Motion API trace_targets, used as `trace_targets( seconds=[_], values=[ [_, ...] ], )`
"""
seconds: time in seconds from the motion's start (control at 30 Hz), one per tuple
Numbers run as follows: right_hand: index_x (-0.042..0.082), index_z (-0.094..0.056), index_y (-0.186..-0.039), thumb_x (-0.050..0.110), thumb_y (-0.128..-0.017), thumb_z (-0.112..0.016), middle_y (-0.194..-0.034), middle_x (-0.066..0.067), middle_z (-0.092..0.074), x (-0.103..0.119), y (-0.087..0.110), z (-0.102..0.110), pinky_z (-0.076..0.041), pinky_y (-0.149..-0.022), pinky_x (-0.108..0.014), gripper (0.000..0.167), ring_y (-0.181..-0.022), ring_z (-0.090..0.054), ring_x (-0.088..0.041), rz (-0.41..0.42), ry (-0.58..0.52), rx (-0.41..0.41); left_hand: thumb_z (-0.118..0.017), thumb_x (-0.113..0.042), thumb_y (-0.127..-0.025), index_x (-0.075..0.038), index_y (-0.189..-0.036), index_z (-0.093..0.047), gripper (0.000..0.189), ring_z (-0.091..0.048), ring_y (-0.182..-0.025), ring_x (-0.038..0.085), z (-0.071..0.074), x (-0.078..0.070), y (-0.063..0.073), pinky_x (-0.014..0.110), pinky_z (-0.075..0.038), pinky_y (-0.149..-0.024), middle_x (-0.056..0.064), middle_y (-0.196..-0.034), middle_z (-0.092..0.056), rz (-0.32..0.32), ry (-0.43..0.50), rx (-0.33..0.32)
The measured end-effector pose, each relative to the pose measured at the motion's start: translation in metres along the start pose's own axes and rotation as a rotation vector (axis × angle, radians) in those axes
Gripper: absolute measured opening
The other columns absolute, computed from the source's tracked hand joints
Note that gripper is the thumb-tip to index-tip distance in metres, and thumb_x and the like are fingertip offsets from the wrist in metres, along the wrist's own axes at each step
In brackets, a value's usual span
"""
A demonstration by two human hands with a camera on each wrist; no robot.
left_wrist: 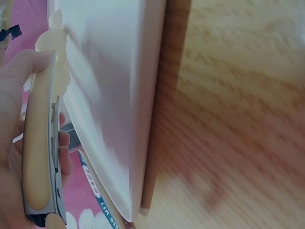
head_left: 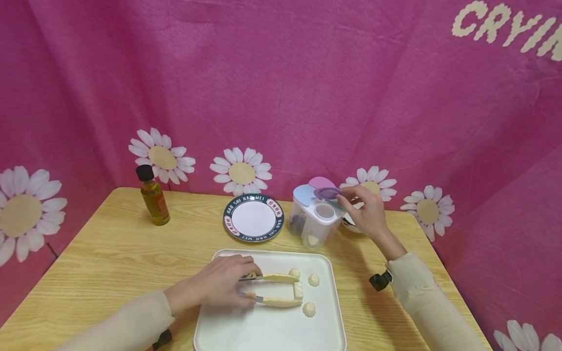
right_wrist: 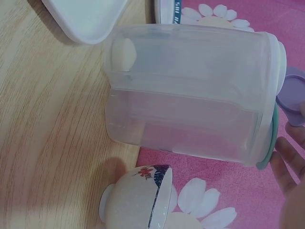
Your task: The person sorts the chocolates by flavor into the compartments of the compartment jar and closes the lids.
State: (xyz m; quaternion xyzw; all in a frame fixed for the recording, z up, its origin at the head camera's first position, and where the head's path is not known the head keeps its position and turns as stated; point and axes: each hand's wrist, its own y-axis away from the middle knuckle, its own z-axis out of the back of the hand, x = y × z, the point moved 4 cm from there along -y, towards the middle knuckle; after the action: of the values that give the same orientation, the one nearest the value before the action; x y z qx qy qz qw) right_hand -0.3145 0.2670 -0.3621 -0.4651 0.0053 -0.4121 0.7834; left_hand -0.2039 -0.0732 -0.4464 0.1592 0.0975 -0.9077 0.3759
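Observation:
My left hand (head_left: 228,280) grips a pair of tongs (head_left: 278,278) with cream-coloured arms, low over the white tray (head_left: 263,334). Between the tongs' tips sits a pale, block-shaped piece (head_left: 298,291). Several small round cream pieces (head_left: 309,309) lie on the tray around the tips. At the clear divided container (head_left: 316,234), my right hand (head_left: 366,212) pinches a raised purple lid (right_wrist: 290,93), leaving that round opening uncovered. Its blue (head_left: 303,195), pink and green lids lie flat. A pale piece (right_wrist: 124,54) rests at the bottom of one compartment.
A plate (head_left: 253,219) with a dark patterned rim stands behind the tray, left of the container. An oil bottle (head_left: 154,200) with a black cap is at the back left. To the container's right is a bowl (right_wrist: 136,200), partly hidden by my right hand in the head view.

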Motion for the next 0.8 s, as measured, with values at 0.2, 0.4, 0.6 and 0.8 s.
trace_targets(
  seconds=[0.2, 0.4, 0.6, 0.8],
  values=[
    [0.002, -0.078, -0.101, 0.001, -0.085, -0.084, -0.089, -0.011, -0.079, 0.0, 0.0, 0.0, -0.057, -0.068, -0.017, 0.018, -0.077, -0.07, -0.012, 0.001, -0.002, 0.002, -0.082, -0.047, -0.083, -0.024, -0.118, -0.074, 0.043, -0.056, -0.089, 0.001, -0.001, -0.001, -0.002, 0.024, -0.048, -0.077, -0.011, -0.108, -0.071, 0.007, 0.015, 0.004],
    [0.001, -0.078, -0.101, 0.0, -0.084, -0.084, -0.088, -0.011, -0.079, 0.0, 0.0, 0.0, -0.057, -0.068, -0.015, 0.018, -0.076, -0.07, -0.012, 0.011, -0.007, -0.003, -0.082, -0.047, -0.083, -0.025, -0.118, -0.074, 0.042, -0.056, -0.09, 0.001, -0.001, -0.001, -0.003, 0.026, -0.049, -0.078, -0.011, -0.108, -0.07, 0.018, 0.012, 0.005],
    [0.002, -0.078, -0.101, 0.001, -0.084, -0.084, -0.088, -0.011, -0.079, 0.001, 0.0, -0.001, -0.059, -0.067, -0.021, 0.018, -0.076, -0.07, -0.012, 0.013, 0.003, -0.004, -0.084, -0.046, -0.084, -0.025, -0.119, -0.074, 0.042, -0.061, -0.095, 0.005, 0.006, -0.003, -0.003, 0.035, -0.054, -0.086, -0.01, -0.11, -0.071, 0.03, 0.013, -0.021],
    [0.002, -0.078, -0.101, 0.001, -0.085, -0.084, -0.088, -0.011, -0.079, 0.0, 0.0, 0.0, -0.061, -0.065, -0.03, 0.018, -0.075, -0.07, -0.013, 0.007, 0.009, -0.004, -0.087, -0.042, -0.084, -0.023, -0.12, -0.073, 0.043, -0.06, -0.094, 0.008, 0.026, -0.004, -0.009, 0.033, -0.053, -0.08, -0.006, -0.114, -0.072, 0.054, 0.044, -0.061]
  ],
)
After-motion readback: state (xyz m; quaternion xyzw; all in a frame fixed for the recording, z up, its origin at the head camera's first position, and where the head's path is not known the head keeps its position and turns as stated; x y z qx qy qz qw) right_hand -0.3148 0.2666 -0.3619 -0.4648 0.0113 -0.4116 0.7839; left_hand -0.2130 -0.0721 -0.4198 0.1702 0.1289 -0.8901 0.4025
